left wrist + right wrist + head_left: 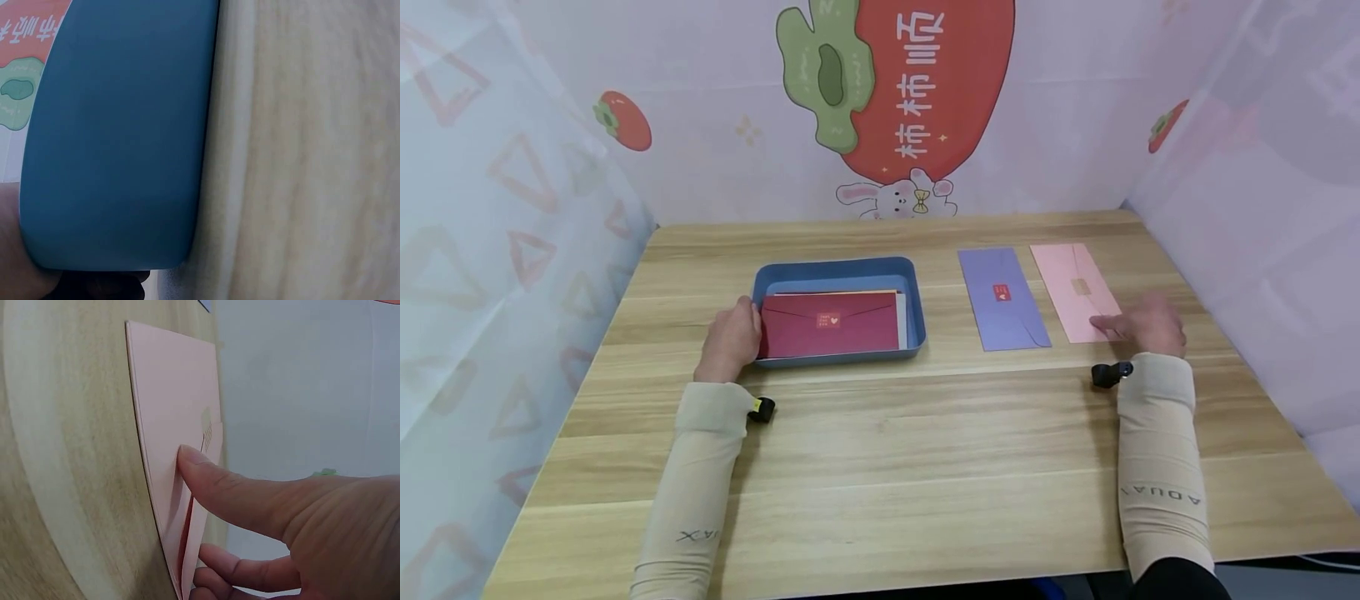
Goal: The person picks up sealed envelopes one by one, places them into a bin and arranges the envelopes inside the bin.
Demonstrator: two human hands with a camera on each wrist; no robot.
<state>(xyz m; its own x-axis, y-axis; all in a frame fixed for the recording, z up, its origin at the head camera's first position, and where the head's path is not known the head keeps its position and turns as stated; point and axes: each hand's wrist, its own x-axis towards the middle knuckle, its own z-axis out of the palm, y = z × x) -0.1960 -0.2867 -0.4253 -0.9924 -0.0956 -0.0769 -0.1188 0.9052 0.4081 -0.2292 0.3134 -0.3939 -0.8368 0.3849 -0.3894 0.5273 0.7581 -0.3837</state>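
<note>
At the left end of the blue tray [838,271] my left hand [730,337] grips the rim and wall. The tray's outer wall fills much of the left wrist view. Inside it, a dark red envelope [797,333] with a small sticker lies over paler ones. My right hand [1150,325] is at the near right corner of a pink envelope [1067,275]. In the right wrist view, the thumb [219,487] lies on the pink face and the curled fingers are at its edge, pinching it; the flap gapes slightly there.
Between the tray and the pink envelope, a purple envelope [996,321] with a red sticker lies on the wooden table [910,467]. A printed backdrop [715,150] rises behind the table, with cloth walls at both sides.
</note>
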